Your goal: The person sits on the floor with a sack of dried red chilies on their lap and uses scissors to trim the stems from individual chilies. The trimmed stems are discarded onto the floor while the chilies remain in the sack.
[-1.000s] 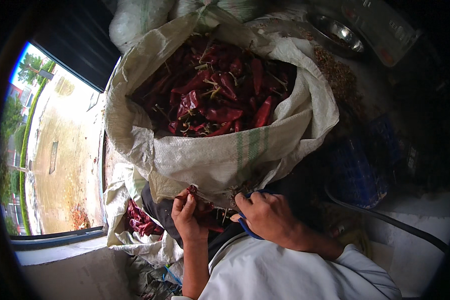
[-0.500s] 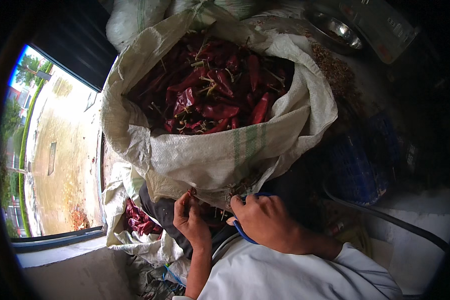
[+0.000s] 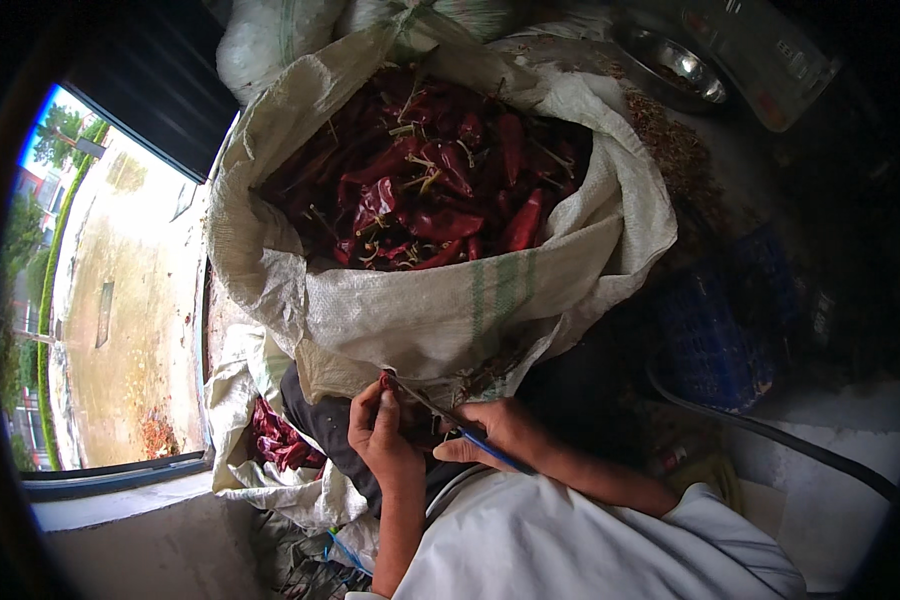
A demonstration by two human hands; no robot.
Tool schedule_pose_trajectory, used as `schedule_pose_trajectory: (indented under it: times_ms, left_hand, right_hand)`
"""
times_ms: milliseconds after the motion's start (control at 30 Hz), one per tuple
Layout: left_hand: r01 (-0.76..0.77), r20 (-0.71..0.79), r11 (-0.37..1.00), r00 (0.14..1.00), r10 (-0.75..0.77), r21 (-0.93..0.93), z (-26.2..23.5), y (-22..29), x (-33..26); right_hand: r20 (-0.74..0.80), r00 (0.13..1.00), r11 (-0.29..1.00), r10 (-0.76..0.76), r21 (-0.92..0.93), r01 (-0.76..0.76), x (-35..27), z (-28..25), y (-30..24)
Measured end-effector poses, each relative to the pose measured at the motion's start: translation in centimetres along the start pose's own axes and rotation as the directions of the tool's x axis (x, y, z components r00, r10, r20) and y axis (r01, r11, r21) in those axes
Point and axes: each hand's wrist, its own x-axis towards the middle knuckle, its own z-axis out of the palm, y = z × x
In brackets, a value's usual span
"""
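Observation:
My left hand [image 3: 382, 440] pinches a small dried red chili [image 3: 386, 381] between thumb and fingertips, just below the front of a big white woven sack [image 3: 390, 310]. In my right hand [image 3: 500, 428] is a pair of scissors [image 3: 442, 412] with blue handles; its blades slant up and left, their tips at the pinched chili. Whether the blades are apart is too small to tell. Dried red chilies [image 3: 440, 222] with pale stems fill the big sack. A smaller white sack [image 3: 238, 470] left of my left forearm holds more dark red chilies [image 3: 282, 440].
Behind the big sack stand other stuffed white sacks [image 3: 270, 45]. At the far right are a metal bowl [image 3: 705, 85] and scattered brownish bits [image 3: 670, 140]. A blue plastic crate [image 3: 715, 345] and a black hose [image 3: 800, 445] lie to the right. Bright ground shows outside on the left.
My right hand has turned and dropped slightly, swinging the scissors so their tips reach the chili in my left hand. My left hand has hardly moved.

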Motion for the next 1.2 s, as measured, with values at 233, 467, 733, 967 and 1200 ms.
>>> schedule_pose_trajectory:
  times_ms: [233,467,733,967,1200]
  left_hand:
    - [0.203,0.282,0.893,0.955,-0.091,-0.401,-0.4,0.4,0.2]
    - [0.185,0.334,0.905,0.941,-0.050,-0.384,-0.7,0.8,0.1]
    - [0.247,0.261,0.938,0.948,-0.183,-0.242,-2.4,0.2,0.3]
    - [0.052,0.173,0.998,0.983,-0.056,0.029,-2.3,0.3,0.9]
    - [0.225,0.168,0.967,0.964,-0.204,-0.121,-1.3,1.5,0.7]
  right_hand:
    - [0.229,0.973,0.856,-0.030,0.508,-0.093,-0.2,0.1,0.1]
    - [0.277,0.960,0.825,-0.027,0.549,-0.135,-1.0,0.3,0.9]
    - [-0.112,0.976,0.888,-0.186,-0.446,0.118,-0.4,-0.7,0.9]
    - [0.247,0.968,0.934,-0.044,0.354,-0.048,0.1,-0.7,2.0]
    - [0.138,0.990,0.999,-0.024,0.037,0.019,-0.2,-2.2,-0.2]
